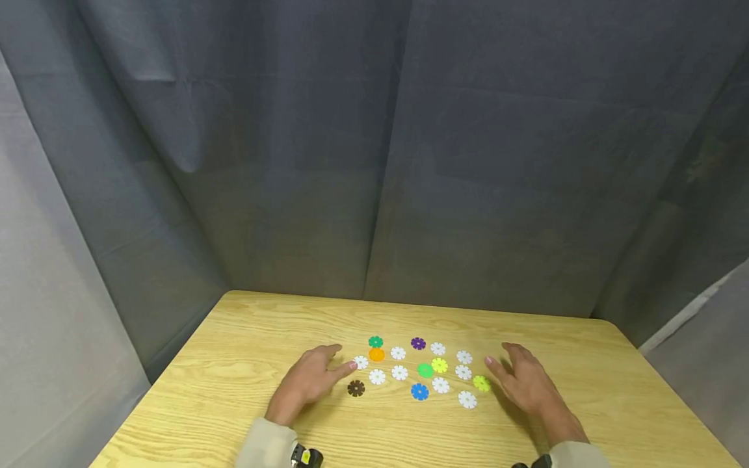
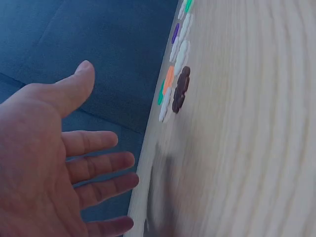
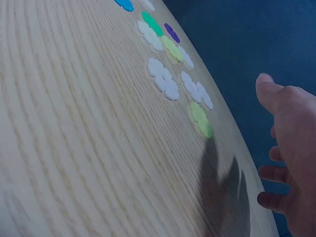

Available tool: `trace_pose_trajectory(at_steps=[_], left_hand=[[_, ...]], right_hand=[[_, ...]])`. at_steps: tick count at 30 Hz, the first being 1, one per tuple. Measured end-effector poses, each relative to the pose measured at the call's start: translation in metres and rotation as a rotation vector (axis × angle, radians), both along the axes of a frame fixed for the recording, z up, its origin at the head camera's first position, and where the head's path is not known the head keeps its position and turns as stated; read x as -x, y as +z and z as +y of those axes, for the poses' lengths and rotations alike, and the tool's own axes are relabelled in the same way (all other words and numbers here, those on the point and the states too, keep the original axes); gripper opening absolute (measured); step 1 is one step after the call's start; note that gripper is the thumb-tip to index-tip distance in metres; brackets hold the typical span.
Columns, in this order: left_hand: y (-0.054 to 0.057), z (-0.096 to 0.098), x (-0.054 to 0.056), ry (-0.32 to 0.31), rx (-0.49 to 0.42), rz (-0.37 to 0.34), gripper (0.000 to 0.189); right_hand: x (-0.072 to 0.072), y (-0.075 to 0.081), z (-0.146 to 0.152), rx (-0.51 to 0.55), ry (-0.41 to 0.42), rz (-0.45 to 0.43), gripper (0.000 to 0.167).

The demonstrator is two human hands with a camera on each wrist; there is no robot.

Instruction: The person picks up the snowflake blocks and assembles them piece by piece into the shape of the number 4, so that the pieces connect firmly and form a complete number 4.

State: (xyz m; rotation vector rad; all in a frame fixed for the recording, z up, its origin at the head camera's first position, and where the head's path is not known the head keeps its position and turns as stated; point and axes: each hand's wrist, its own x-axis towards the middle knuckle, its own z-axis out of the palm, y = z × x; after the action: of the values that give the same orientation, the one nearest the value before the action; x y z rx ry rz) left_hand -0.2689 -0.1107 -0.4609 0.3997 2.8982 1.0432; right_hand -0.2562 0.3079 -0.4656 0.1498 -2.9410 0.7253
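Observation:
Several flat, notched flower-shaped discs lie spread over the middle of the wooden table, many of them white (image 1: 377,376). Among them are a brown disc (image 1: 355,388), an orange disc (image 1: 377,355), a purple disc (image 1: 418,343), a blue disc (image 1: 419,391) and a green disc (image 1: 425,370). My left hand (image 1: 311,377) hovers at the left of the group, fingers spread and holding nothing; the brown disc (image 2: 181,90) is near it. On the right, my right hand (image 1: 523,380) hovers with extended fingers and an empty palm, closest to a yellow disc (image 3: 201,120).
The discs rest on a light wood-grain table (image 1: 246,364) with rounded far corners. Behind it hangs a dark grey curtain (image 1: 292,162), and paler cloth (image 1: 52,292) hangs at the left. Both wrists wear dark straps.

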Motion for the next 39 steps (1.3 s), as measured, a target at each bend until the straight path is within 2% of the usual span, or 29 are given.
trace_pose_trajectory(at_steps=[16,25,32,39], left_hand=[[-0.005,0.011,-0.005,-0.088,-0.018,-0.004,0.064],[-0.002,0.017,-0.006,-0.098,-0.004,0.0,0.059],[-0.006,0.018,-0.006,-0.111,0.008,-0.016,0.055],[-0.007,0.02,-0.007,-0.14,0.003,-0.003,0.048]], right_hand=[[-0.005,-0.002,-0.004,0.016,0.043,0.012,0.08],[-0.006,0.0,-0.005,0.037,0.033,0.0,0.079],[-0.007,0.002,-0.006,0.055,0.049,-0.019,0.076],[-0.008,0.001,-0.008,0.065,0.044,-0.027,0.072]])
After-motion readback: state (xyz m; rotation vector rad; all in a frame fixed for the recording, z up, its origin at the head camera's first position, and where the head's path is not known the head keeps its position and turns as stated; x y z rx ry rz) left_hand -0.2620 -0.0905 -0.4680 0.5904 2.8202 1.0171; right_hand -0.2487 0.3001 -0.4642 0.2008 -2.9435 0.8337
